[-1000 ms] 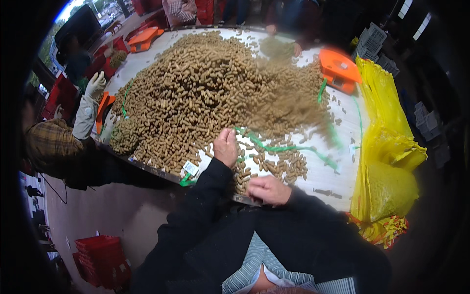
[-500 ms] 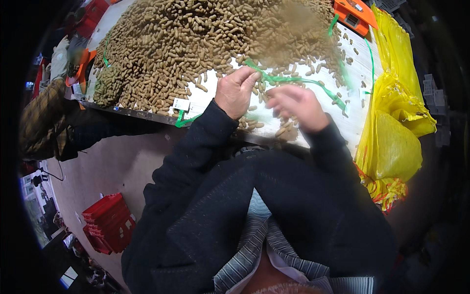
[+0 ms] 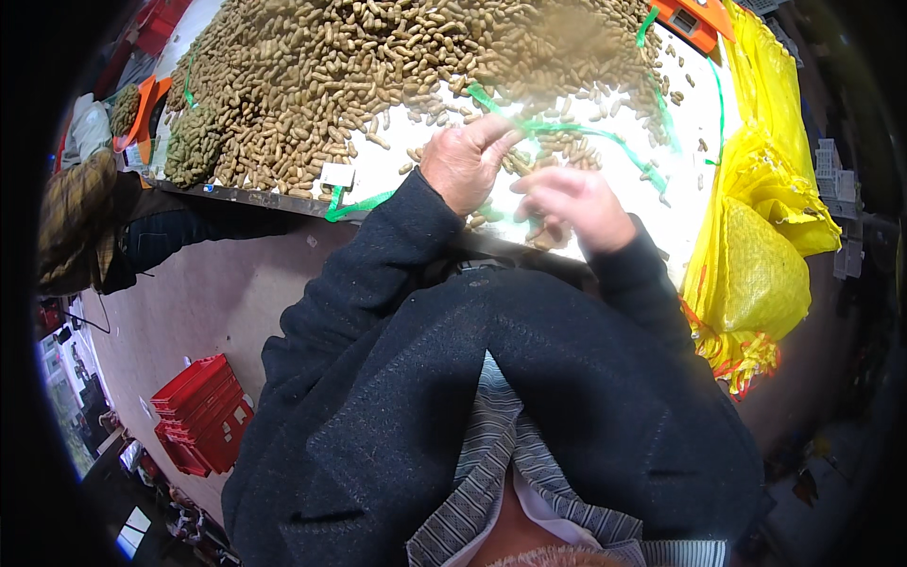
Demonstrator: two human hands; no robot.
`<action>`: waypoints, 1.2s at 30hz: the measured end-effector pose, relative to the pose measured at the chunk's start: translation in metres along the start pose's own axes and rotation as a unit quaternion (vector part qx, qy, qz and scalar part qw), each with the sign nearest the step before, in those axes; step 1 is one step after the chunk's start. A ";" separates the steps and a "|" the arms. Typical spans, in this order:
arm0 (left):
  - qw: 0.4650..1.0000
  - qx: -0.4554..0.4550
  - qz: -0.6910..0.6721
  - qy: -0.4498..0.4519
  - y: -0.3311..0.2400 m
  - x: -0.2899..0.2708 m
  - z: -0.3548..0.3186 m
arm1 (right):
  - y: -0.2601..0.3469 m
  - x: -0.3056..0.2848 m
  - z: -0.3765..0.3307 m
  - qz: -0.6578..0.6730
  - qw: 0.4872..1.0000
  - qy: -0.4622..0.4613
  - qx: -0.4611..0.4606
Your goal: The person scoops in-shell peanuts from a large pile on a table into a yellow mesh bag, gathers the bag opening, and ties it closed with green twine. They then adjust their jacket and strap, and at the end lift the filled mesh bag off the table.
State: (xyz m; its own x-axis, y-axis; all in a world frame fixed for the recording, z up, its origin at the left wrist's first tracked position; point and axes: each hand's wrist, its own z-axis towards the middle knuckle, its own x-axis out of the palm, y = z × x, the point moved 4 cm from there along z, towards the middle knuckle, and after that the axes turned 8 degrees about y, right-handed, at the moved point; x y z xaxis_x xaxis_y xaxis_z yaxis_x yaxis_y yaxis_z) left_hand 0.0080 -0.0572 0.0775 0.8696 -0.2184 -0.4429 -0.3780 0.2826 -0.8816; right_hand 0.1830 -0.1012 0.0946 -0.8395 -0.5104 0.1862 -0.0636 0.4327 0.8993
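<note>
Over the near edge of a white table (image 3: 685, 203), my left hand (image 3: 463, 168) is closed, thumb and fingertips pinched on a thin green strip (image 3: 581, 128). That strip runs right across the table among loose peanuts. Close beside it on the right is my right hand (image 3: 581, 206), its fingers curled and smeared by motion, so their hold cannot be made out. A few peanuts (image 3: 570, 149) lie between and behind the hands. Beyond them a large heap of unshelled peanuts (image 3: 321, 85) covers the far and left parts of the table.
Yellow woven sacks (image 3: 756, 217) hang along the table's right edge. An orange scale (image 3: 690, 21) stands at the far right. Left of the heap are an orange object (image 3: 144, 118) and another person's plaid sleeve (image 3: 80, 203). Stacked red crates (image 3: 200, 411) stand on the floor.
The view has shifted slightly, and the table appears a little higher and brighter. Both hands stay close together near the strip; the right hand's fingers are blurred in both frames.
</note>
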 end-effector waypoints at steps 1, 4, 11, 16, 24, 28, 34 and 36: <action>1.000 0.000 0.005 0.001 0.000 0.000 0.000 | 0.000 0.001 0.000 0.008 1.000 0.003 0.008; 1.000 0.003 0.021 0.004 0.000 0.001 0.001 | 0.002 0.001 0.000 0.013 1.000 0.001 0.008; 0.998 0.032 0.055 0.009 -0.003 0.003 0.003 | 0.001 0.000 0.007 -0.010 1.000 0.014 0.014; 0.997 0.047 0.058 0.007 -0.003 0.004 0.002 | -0.002 -0.007 0.007 0.059 0.998 -0.003 0.024; 0.997 0.025 0.063 0.022 -0.003 0.005 0.006 | -0.006 -0.009 0.010 0.028 0.999 0.007 0.018; 0.998 0.026 0.049 0.018 -0.003 0.005 0.005 | -0.007 -0.010 0.010 0.033 0.999 0.006 0.021; 1.000 0.017 0.022 0.009 0.001 0.003 0.003 | -0.008 -0.009 0.009 0.066 0.997 -0.004 0.036; 1.000 0.004 0.026 0.015 0.002 0.003 0.003 | -0.008 -0.008 0.009 0.062 0.997 -0.003 0.038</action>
State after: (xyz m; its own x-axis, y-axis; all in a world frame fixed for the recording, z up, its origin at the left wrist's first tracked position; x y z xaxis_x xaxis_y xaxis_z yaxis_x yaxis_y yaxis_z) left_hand 0.0108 -0.0545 0.0744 0.8387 -0.2313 -0.4930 -0.4200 0.3013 -0.8560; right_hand 0.1858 -0.0938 0.0827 -0.8465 -0.4449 0.2925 0.0015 0.5472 0.8370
